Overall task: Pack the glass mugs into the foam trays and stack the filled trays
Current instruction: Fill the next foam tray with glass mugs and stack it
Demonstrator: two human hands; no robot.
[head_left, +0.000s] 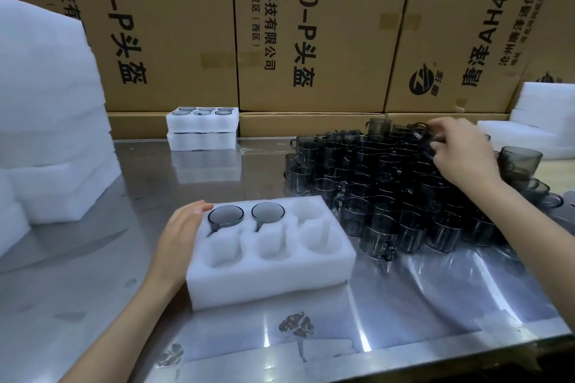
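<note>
**Two mugs in the near tray, right hand at the mug pile**

I see a white foam tray (270,261) near me on the steel tabletop (93,274), with six pockets in two rows. The far row holds two smoky glass mugs: one in the left pocket (225,214), one in the middle pocket (268,212). The far right pocket and all three near pockets hold nothing.

My left hand (182,233) rests flat against the tray's left end, fingers straight and holding nothing.

To the right stands a dense pile of loose mugs (389,190), touching one another. My right hand (457,149) reaches over its far right part, fingers curled on a mug (421,130) at the top of the pile.

At the far side, two trays sit stacked (202,129) against cardboard boxes (311,28); the upper one shows six mugs in its pockets, and I cannot tell the lower one's contents. Empty foam is heaped at the left (46,102) and far right (535,121).
</note>
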